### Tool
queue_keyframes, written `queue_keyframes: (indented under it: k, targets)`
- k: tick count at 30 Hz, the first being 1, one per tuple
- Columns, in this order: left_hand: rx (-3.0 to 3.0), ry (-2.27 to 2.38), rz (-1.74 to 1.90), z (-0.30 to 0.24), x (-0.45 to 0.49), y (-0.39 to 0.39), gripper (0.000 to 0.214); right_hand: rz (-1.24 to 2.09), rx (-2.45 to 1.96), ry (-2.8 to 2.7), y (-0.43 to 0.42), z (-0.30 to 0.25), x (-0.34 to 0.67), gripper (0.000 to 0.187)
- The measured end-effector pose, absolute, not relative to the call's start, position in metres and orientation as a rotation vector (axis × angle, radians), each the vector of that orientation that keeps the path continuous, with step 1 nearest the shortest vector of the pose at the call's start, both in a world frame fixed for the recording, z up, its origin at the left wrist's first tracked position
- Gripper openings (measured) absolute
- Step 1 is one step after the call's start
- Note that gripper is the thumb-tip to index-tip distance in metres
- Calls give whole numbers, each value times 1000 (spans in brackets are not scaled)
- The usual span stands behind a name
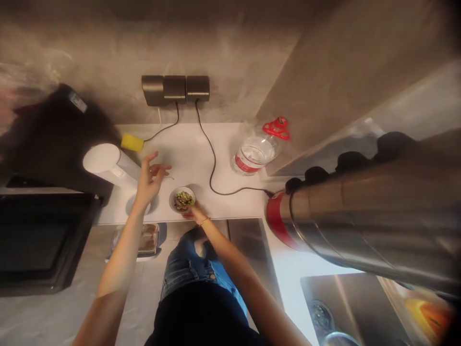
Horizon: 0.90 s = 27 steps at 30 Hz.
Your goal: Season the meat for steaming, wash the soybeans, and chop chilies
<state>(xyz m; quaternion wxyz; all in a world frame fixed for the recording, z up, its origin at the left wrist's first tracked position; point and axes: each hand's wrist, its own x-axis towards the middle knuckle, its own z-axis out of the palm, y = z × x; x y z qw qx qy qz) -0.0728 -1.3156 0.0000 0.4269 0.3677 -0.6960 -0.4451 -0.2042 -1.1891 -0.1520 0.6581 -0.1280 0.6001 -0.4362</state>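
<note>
A small white bowl filled with chopped green and dark food sits near the front edge of the white counter. My right hand grips the bowl's near rim from below, fingers curled round it. My left hand hovers just left of the bowl above the counter, fingers spread and holding nothing, close to a white cylindrical appliance.
A clear water jug with a red cap stands at the right. A black cable runs from the wall sockets across the counter to a red and steel pot. A yellow object, a black oven, a sink and a tray lie around.
</note>
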Motion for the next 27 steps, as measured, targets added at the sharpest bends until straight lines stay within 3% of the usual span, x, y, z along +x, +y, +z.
queue_keyframes:
  k: [6, 12, 18, 22, 27]
  targets:
    - [561, -1788, -1281, 55, -104, -1353, 37, -1142, -26, 1462, -1182, -149, -208, 43]
    - [-90, -1957, -1287, 147, -224, -1344, 31, -1274, -201, 1650, -1104, -47, -265, 48]
    - [-728, -1999, -1094, 248, -355, -1253, 34, -1258, -141, 1814, -993, 101, -311, 65]
    - [-896, -2225, -834, 302, -429, -1167, 45, -1294, -18, 1888, -912, 179, -320, 54]
    - [-686, -2522, -342, 335, -500, -1082, 53, -1479, 142, 2017, -817, 239, -338, 41]
